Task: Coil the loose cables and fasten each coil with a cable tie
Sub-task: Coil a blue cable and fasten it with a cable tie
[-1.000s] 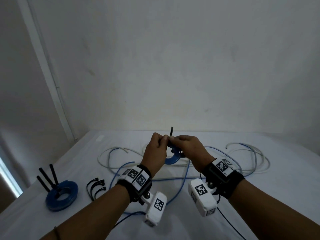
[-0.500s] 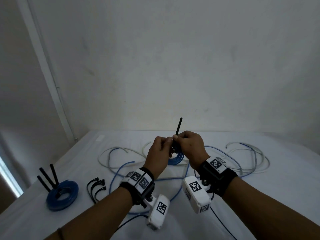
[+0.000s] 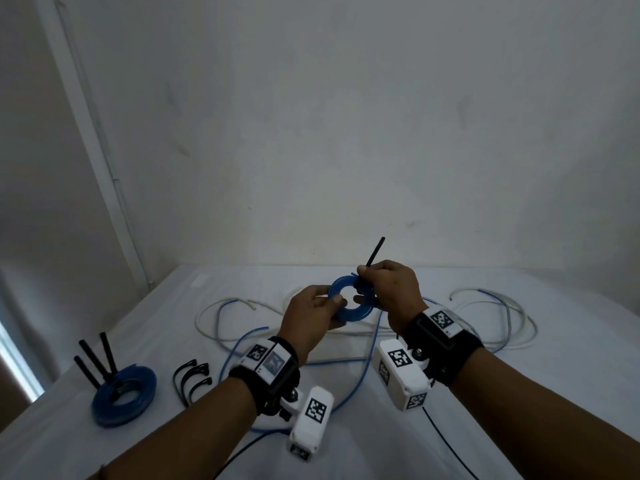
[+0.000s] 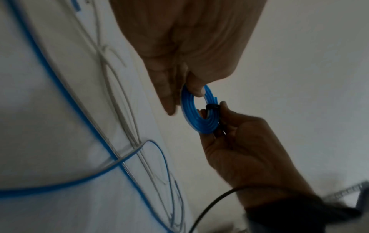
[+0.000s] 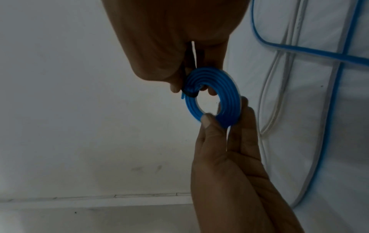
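A small blue cable coil (image 3: pixel 362 310) is held above the white table, its ring facing me. My left hand (image 3: pixel 329 303) pinches its left rim between thumb and fingers. My right hand (image 3: pixel 366 282) grips the right rim and pinches the black cable tie (image 3: pixel 375 252), whose tail sticks up past the fingers. In the left wrist view the tie (image 4: pixel 212 107) wraps the coil (image 4: pixel 191 116) next to my right hand's fingertips. In the right wrist view the tie's band (image 5: pixel 189 94) crosses the coil (image 5: pixel 229 94); my left hand's thumb (image 5: pixel 206 119) presses the lower rim.
A tied blue coil (image 3: pixel 124 398) with three black tie tails lies at the table's left. Beside it lie loose black cable ties (image 3: pixel 194 377). Loose blue cable (image 3: pixel 372 351) and white cable (image 3: pixel 519 327) sprawl across the table under and behind my hands.
The tie's tail grew longer above my right hand. Both hands lifted the coil and turned its ring towards me. My left hand shifted from the tie to the coil's left rim.
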